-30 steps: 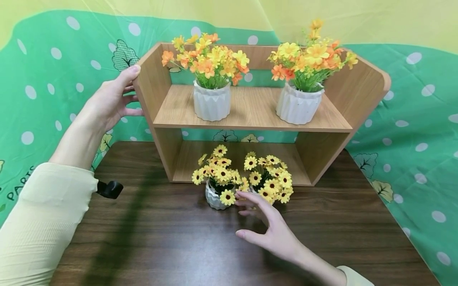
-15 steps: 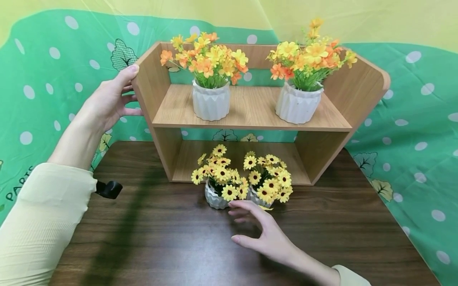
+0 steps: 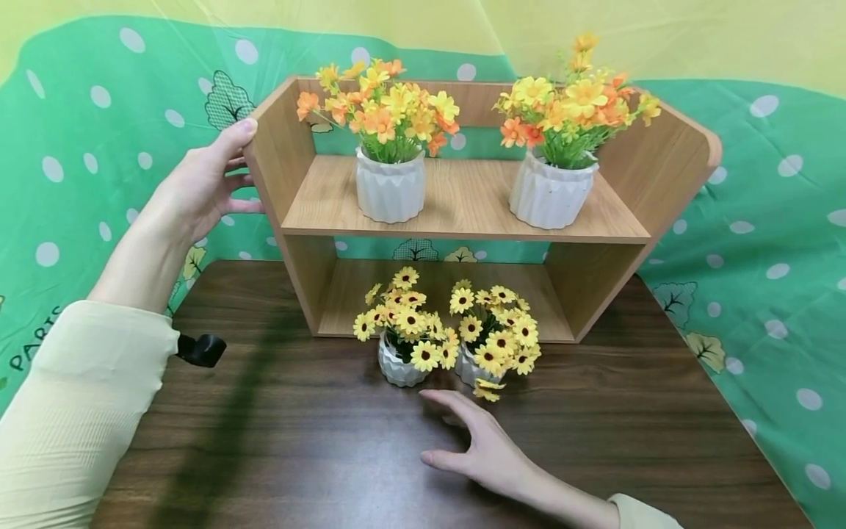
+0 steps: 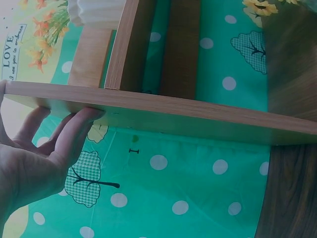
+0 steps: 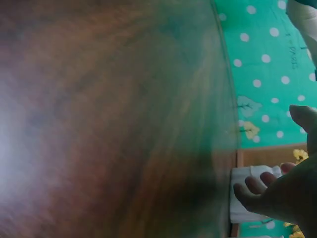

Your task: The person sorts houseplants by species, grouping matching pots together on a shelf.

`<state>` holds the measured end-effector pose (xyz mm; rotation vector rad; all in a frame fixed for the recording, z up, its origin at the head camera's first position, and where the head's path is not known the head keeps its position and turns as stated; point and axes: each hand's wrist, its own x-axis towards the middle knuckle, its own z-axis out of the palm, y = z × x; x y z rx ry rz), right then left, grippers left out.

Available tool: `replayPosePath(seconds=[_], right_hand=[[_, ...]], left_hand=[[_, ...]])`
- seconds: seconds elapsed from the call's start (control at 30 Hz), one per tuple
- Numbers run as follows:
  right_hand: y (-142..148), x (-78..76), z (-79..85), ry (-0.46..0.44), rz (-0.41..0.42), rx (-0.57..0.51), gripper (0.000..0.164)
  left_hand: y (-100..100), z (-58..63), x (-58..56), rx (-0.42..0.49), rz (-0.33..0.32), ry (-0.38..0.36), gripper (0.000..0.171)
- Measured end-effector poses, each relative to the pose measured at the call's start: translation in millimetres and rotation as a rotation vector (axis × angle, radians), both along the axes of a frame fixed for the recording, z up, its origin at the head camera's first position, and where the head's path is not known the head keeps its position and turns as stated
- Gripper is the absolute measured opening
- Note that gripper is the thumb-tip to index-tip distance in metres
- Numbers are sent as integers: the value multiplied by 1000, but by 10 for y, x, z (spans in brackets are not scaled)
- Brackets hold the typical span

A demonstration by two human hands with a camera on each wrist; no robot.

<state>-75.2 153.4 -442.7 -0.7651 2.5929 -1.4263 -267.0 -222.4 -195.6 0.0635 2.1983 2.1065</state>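
Observation:
My left hand holds the left side panel of a two-level wooden shelf, thumb at its front edge and fingers against the outer face. My right hand hovers over the table in front of two pots of yellow daisy-like flowers, touching neither, its thumb and fingers spread apart. The left flowerpot and the right flowerpot stand side by side at the lower board's front edge. One low bloom droops in front of the right pot.
On the upper board stand two white ribbed pots of orange and yellow flowers, a left one and a right one. A dark wooden table lies below. Behind hangs a green dotted cloth. A black strap sticks out at the left sleeve.
My right hand has drawn back from the yellow flowers toward the front, leaving the right pot more exposed, with a bloom hanging before it. My left hand stays on the shelf.

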Motion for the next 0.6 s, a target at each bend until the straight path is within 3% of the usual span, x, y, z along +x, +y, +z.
replayPosePath(seconds=[0.17, 0.43, 0.6], right_hand=[[-38, 45, -21, -39, -5, 16, 80], [-119, -23, -77, -209, -185, -107, 99], [-163, -94, -104, -255, -277, -133, 105]], left_hand=[[3, 0, -2, 7, -2, -2, 71], [-3, -9, -8, 5, -2, 2, 71], [-4, -8, -7, 15, -3, 2, 70]])
